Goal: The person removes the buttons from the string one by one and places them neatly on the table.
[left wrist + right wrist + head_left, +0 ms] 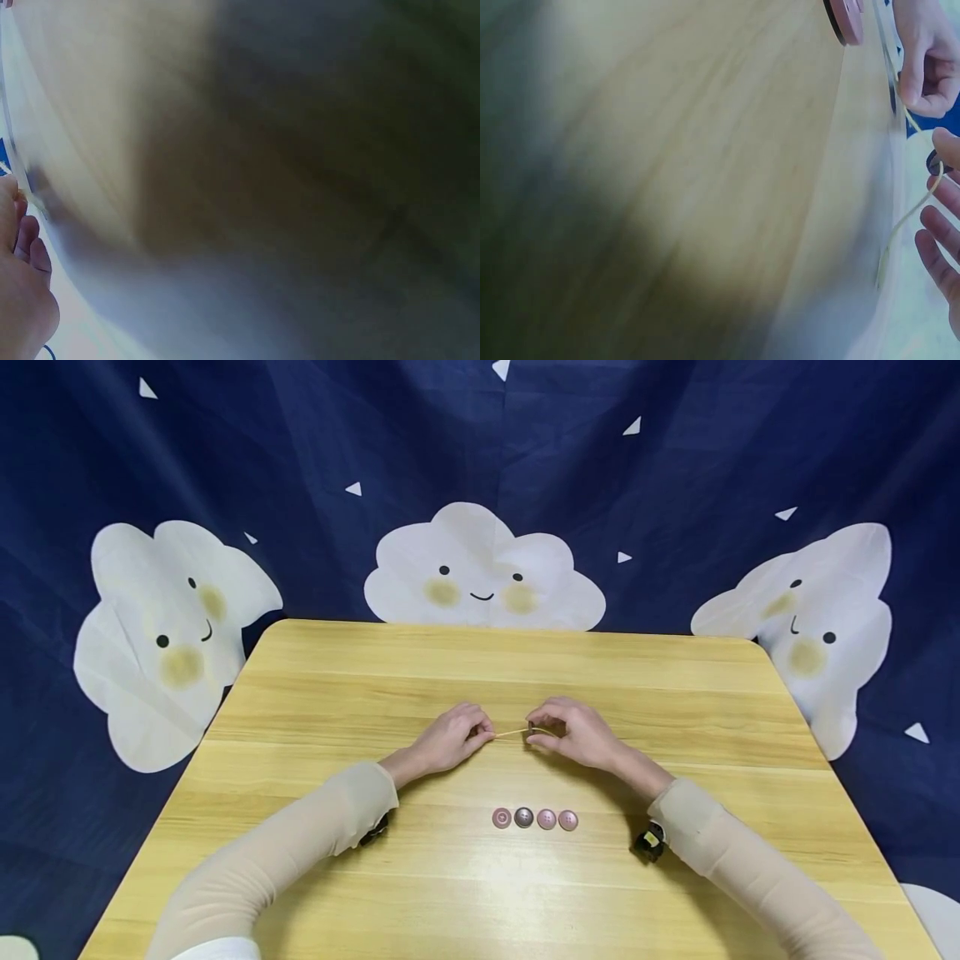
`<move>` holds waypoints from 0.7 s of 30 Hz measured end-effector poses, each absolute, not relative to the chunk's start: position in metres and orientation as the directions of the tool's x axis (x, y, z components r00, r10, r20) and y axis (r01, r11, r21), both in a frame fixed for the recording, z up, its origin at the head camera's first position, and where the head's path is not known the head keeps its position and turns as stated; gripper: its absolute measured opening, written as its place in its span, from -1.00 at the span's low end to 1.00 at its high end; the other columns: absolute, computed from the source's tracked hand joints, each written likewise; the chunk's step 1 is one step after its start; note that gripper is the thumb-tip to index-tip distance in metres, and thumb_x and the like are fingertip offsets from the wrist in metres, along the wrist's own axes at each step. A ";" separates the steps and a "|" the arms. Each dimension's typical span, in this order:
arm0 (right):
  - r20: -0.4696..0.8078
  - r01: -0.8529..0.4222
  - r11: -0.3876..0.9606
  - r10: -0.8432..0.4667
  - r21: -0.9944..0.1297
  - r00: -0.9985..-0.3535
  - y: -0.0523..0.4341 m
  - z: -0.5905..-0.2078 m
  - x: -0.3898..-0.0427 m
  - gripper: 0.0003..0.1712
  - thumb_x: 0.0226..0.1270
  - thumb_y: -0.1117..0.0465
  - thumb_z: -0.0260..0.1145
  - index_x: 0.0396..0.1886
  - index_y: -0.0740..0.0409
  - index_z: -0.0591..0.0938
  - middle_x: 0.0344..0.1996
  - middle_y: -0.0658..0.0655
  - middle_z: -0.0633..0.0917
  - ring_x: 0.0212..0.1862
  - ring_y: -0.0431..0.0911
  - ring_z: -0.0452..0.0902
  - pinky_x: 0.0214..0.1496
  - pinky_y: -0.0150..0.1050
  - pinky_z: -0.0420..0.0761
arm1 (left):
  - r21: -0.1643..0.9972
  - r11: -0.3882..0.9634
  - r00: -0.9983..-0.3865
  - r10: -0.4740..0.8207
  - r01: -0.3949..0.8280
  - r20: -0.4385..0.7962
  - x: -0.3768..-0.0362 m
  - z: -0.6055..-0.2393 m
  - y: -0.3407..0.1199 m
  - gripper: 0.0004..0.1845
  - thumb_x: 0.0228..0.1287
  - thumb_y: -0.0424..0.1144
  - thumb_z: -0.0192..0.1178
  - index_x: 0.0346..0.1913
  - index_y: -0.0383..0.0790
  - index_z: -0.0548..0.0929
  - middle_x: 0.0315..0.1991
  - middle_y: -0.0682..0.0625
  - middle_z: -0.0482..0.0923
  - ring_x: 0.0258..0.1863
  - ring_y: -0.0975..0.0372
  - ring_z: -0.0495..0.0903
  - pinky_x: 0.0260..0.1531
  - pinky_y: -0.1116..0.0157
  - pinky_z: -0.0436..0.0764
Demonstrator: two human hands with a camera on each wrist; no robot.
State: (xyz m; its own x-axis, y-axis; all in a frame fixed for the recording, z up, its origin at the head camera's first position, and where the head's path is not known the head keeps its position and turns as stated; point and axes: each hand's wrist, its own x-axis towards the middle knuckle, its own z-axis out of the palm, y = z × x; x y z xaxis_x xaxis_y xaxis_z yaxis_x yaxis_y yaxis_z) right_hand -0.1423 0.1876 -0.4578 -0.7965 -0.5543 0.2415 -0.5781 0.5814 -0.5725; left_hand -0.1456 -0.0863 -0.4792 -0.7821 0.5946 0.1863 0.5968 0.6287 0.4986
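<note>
My left hand [453, 737] pinches a thin yellow cord [512, 732] between thumb and fingers, above the middle of the table. To its right, my right hand [581, 733] holds a small dark button [531, 725] on edge between thumb and fingertips. The cord runs from the left fingertips to the button [933, 163] and comes out on its other side. In the right wrist view its loose end [889, 244] hangs down in a curve. The left wrist view catches only part of the left hand [26, 292] at its edge.
On the table [337, 660], nearer the body, lies a row of several buttons: a pink one [502, 817] at the left, a dark one [523, 817], then two more pink ones [557, 819]. A dark blue curtain [480, 443] with white clouds hangs behind the table.
</note>
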 end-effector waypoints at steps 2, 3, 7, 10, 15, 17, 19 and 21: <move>0.249 -0.575 0.574 -0.548 -0.583 -0.799 0.190 -0.457 -0.141 -0.66 0.27 0.15 0.59 0.00 0.13 0.78 -0.19 0.04 0.80 -0.21 -0.13 0.67 -0.15 -0.20 0.69 | 0.492 0.636 -0.785 0.592 0.594 0.183 -0.146 -0.480 -0.088 -0.91 0.49 -0.19 0.32 -0.19 -0.12 0.71 -0.27 0.06 0.64 -0.19 0.25 0.54 -0.09 0.28 0.61; 0.250 -0.574 0.571 -0.547 -0.587 -0.799 0.191 -0.458 -0.141 -0.66 0.27 0.16 0.59 0.00 0.14 0.78 -0.20 0.05 0.80 -0.21 -0.11 0.68 -0.15 -0.19 0.70 | 0.487 0.640 -0.786 0.591 0.594 0.183 -0.146 -0.480 -0.088 -0.91 0.48 -0.19 0.32 -0.19 -0.13 0.71 -0.27 0.05 0.65 -0.18 0.24 0.55 -0.09 0.27 0.62; 0.248 -0.569 0.568 -0.543 -0.595 -0.802 0.195 -0.458 -0.139 -0.66 0.28 0.15 0.59 0.00 0.15 0.78 -0.19 0.05 0.80 -0.20 -0.09 0.69 -0.15 -0.20 0.71 | 0.479 0.645 -0.788 0.585 0.595 0.191 -0.147 -0.482 -0.090 -0.91 0.47 -0.21 0.33 -0.19 -0.15 0.72 -0.27 0.04 0.66 -0.18 0.23 0.57 -0.07 0.25 0.63; 0.238 -0.558 0.571 -0.539 -0.602 -0.808 0.196 -0.457 -0.138 -0.66 0.28 0.15 0.59 0.00 0.14 0.78 -0.19 0.04 0.81 -0.22 -0.11 0.68 -0.16 -0.25 0.68 | 0.485 0.650 -0.797 0.573 0.585 0.193 -0.147 -0.484 -0.089 -0.92 0.46 -0.21 0.34 -0.17 -0.14 0.72 -0.26 0.05 0.67 -0.16 0.23 0.58 -0.04 0.24 0.64; 0.213 -0.541 0.584 -0.536 -0.606 -0.817 0.200 -0.460 -0.138 -0.67 0.28 0.14 0.58 0.01 0.11 0.78 -0.18 0.03 0.82 -0.23 -0.14 0.67 -0.17 -0.28 0.66 | 0.502 0.655 -0.811 0.551 0.565 0.194 -0.148 -0.483 -0.078 -0.89 0.46 -0.17 0.33 -0.13 -0.12 0.72 -0.22 0.05 0.68 -0.12 0.22 0.59 0.05 0.22 0.63; 0.207 -0.540 0.589 -0.537 -0.602 -0.817 0.201 -0.461 -0.138 -0.67 0.28 0.14 0.58 0.01 0.10 0.79 -0.18 0.02 0.82 -0.23 -0.15 0.67 -0.16 -0.28 0.67 | 0.504 0.645 -0.806 0.553 0.574 0.210 -0.147 -0.482 -0.072 -0.89 0.45 -0.17 0.33 -0.13 -0.12 0.73 -0.22 0.05 0.69 -0.12 0.21 0.60 0.05 0.21 0.63; 0.207 -0.541 0.591 -0.539 -0.598 -0.817 0.201 -0.462 -0.138 -0.67 0.28 0.13 0.58 0.01 0.10 0.79 -0.17 0.02 0.82 -0.23 -0.18 0.66 -0.16 -0.28 0.67 | 0.504 0.636 -0.799 0.561 0.584 0.218 -0.147 -0.483 -0.066 -0.89 0.45 -0.16 0.33 -0.12 -0.11 0.74 -0.21 0.06 0.70 -0.12 0.22 0.60 0.06 0.22 0.63; 0.205 -0.541 0.593 -0.539 -0.596 -0.817 0.202 -0.462 -0.138 -0.66 0.28 0.13 0.59 0.01 0.10 0.79 -0.18 0.02 0.82 -0.24 -0.18 0.65 -0.16 -0.28 0.67 | 0.509 0.627 -0.792 0.571 0.590 0.215 -0.146 -0.483 -0.061 -0.89 0.45 -0.17 0.33 -0.12 -0.11 0.74 -0.21 0.05 0.70 -0.11 0.22 0.60 0.06 0.23 0.63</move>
State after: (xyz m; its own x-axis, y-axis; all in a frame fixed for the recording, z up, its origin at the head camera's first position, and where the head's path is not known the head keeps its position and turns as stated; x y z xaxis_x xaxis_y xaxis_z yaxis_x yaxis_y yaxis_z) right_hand -0.1377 0.2018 -0.4618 -0.8169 -0.5393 0.2048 -0.5410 0.5931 -0.5963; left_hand -0.1463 -0.0608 -0.4831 -0.7923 0.5710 0.2150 0.5899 0.6270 0.5088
